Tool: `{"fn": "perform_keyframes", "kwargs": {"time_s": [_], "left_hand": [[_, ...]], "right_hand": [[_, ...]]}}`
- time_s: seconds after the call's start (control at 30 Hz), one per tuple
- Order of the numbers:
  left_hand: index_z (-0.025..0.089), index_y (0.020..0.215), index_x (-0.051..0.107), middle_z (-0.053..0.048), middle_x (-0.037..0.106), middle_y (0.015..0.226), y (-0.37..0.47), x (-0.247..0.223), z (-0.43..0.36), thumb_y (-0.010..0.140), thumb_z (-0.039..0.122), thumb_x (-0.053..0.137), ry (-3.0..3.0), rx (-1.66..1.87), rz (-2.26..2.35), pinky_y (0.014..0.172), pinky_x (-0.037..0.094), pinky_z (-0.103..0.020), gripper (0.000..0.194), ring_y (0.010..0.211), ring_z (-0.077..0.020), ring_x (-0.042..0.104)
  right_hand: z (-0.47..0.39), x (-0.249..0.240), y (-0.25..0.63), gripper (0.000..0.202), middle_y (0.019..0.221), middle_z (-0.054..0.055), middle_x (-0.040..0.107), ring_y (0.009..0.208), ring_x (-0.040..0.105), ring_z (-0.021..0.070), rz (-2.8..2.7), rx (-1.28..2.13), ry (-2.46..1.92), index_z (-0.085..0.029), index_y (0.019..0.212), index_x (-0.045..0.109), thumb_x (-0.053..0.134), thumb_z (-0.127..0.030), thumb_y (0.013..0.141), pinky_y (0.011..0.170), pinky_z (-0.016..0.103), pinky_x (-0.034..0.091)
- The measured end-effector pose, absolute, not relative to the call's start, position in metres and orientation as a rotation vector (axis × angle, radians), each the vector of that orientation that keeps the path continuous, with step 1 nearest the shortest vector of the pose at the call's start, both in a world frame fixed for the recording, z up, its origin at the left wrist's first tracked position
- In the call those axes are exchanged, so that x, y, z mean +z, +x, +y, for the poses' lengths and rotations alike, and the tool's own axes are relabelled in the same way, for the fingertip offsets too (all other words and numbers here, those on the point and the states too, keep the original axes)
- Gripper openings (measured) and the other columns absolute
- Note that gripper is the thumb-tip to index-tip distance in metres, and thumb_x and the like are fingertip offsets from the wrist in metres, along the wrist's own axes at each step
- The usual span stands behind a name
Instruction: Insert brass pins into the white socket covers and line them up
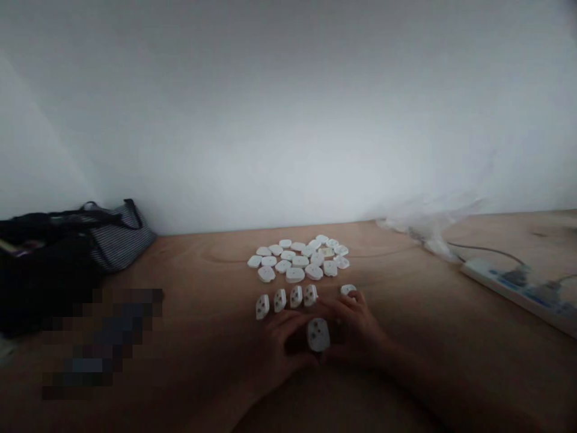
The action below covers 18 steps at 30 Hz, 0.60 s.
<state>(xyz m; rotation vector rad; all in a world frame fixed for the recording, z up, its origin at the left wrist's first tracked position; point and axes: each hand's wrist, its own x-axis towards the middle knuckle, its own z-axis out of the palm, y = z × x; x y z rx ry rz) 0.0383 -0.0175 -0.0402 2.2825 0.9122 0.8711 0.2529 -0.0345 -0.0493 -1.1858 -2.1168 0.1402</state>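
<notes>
Between my hands, close to the table's front, a white rounded piece [318, 335] stands with several dark spots on its face, like a plug or socket part. My left hand [282, 346] curls around its left side, thumb below and fingers above. My right hand [360, 322] closes in on its right side, fingertips near the top. Exact contact is dim and hard to see. Just beyond, several similar pieces stand on edge in a row [296, 296], spotted faces turned my way. One more white piece [348, 290] lies by my right hand's knuckles.
Farther back, several white pieces [295, 275] lie in a loose cluster on the wooden table [202, 264]. A power strip [518, 288] with plugs and a clear plastic bag [433, 231] are at right. A striped bag [119, 237] and a blurred-out dark object [108, 337] are at left.
</notes>
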Motion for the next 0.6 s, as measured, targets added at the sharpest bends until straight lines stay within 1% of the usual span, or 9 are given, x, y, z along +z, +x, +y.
{"fn": "perform_keyframes", "kwargs": {"time_s": [0.13, 0.23, 0.3, 0.37, 0.4, 0.47, 0.5, 0.53, 0.6], "left_hand": [[0.026, 0.117, 0.059, -0.006, 0.061, 0.107, 0.041, -0.039, -0.018, 0.060, 0.045, 0.079, 2.306, 0.856, 0.915, 0.088, 0.045, -0.035, 0.064, 0.099, -0.0251, 0.056], [0.026, 0.115, 0.061, -0.006, 0.061, 0.105, 0.041, -0.038, -0.020, 0.061, 0.045, 0.078, 2.333, 0.817, 0.918, 0.085, 0.046, -0.035, 0.059, 0.097, -0.0246, 0.057], [0.025, 0.114, 0.061, -0.007, 0.060, 0.105, 0.041, -0.037, -0.020, 0.064, 0.045, 0.076, 2.347, 0.811, 0.923, 0.086, 0.046, -0.036, 0.056, 0.097, -0.0245, 0.057], [0.023, 0.114, 0.060, -0.008, 0.059, 0.107, 0.040, -0.038, -0.020, 0.068, 0.044, 0.074, 2.353, 0.815, 0.919, 0.087, 0.045, -0.035, 0.052, 0.098, -0.0241, 0.056], [0.022, 0.114, 0.060, -0.008, 0.059, 0.108, 0.040, -0.038, -0.020, 0.069, 0.043, 0.073, 2.351, 0.822, 0.914, 0.088, 0.045, -0.034, 0.051, 0.099, -0.0239, 0.056], [0.021, 0.114, 0.059, -0.008, 0.059, 0.108, 0.039, -0.039, -0.020, 0.071, 0.043, 0.072, 2.345, 0.826, 0.930, 0.088, 0.045, -0.034, 0.050, 0.100, -0.0239, 0.056], [0.021, 0.114, 0.059, -0.008, 0.059, 0.109, 0.038, -0.040, -0.020, 0.070, 0.043, 0.072, 2.340, 0.827, 0.948, 0.088, 0.045, -0.034, 0.051, 0.101, -0.0242, 0.055], [0.021, 0.114, 0.059, -0.008, 0.059, 0.109, 0.038, -0.040, -0.019, 0.070, 0.043, 0.072, 2.333, 0.832, 0.967, 0.089, 0.044, -0.035, 0.051, 0.102, -0.0244, 0.055], [0.022, 0.113, 0.059, -0.008, 0.059, 0.109, 0.037, -0.040, -0.020, 0.068, 0.044, 0.073, 2.315, 0.838, 0.984, 0.090, 0.044, -0.035, 0.052, 0.102, -0.0245, 0.055]], "right_hand": [[-0.033, -0.052, 0.251, 0.092, 0.098, 0.011, 0.067, 0.088, 0.058, 0.0278, -2.148, 0.130, -1.135, -0.019, 0.122, 0.050, 0.075, -0.065, 0.047, 0.089, 0.044, 0.029], [-0.033, -0.052, 0.249, 0.093, 0.099, 0.011, 0.067, 0.089, 0.058, 0.0275, -2.177, 0.125, -1.114, -0.019, 0.124, 0.049, 0.073, -0.068, 0.048, 0.089, 0.043, 0.030], [-0.033, -0.049, 0.250, 0.096, 0.100, 0.011, 0.066, 0.088, 0.058, 0.0271, -2.189, 0.135, -1.099, -0.018, 0.124, 0.048, 0.073, -0.069, 0.046, 0.086, 0.041, 0.032], [-0.032, -0.044, 0.256, 0.093, 0.100, 0.011, 0.066, 0.089, 0.057, 0.0268, -2.219, 0.145, -1.087, -0.018, 0.121, 0.051, 0.074, -0.068, 0.045, 0.083, 0.038, 0.033], [-0.031, -0.040, 0.261, 0.088, 0.100, 0.010, 0.066, 0.089, 0.056, 0.0264, -2.250, 0.151, -1.088, -0.019, 0.118, 0.054, 0.074, -0.068, 0.047, 0.082, 0.037, 0.033], [-0.028, -0.032, 0.274, 0.061, 0.094, 0.007, 0.067, 0.089, 0.055, 0.0254, -2.305, 0.145, -1.144, -0.023, 0.097, 0.064, 0.073, -0.064, 0.053, 0.080, 0.036, 0.032], [-0.027, -0.029, 0.281, 0.048, 0.088, 0.005, 0.067, 0.087, 0.055, 0.0239, -2.327, 0.151, -1.204, -0.024, 0.086, 0.066, 0.072, -0.062, 0.058, 0.078, 0.035, 0.031], [-0.026, -0.026, 0.287, 0.040, 0.081, 0.003, 0.067, 0.083, 0.056, 0.0224, -2.368, 0.168, -1.246, -0.024, 0.078, 0.066, 0.072, -0.059, 0.061, 0.076, 0.034, 0.030], [-0.024, -0.021, 0.298, 0.031, 0.077, 0.001, 0.067, 0.082, 0.056, 0.0214, -2.396, 0.182, -1.358, -0.024, 0.073, 0.066, 0.072, -0.053, 0.064, 0.076, 0.033, 0.029]]}}
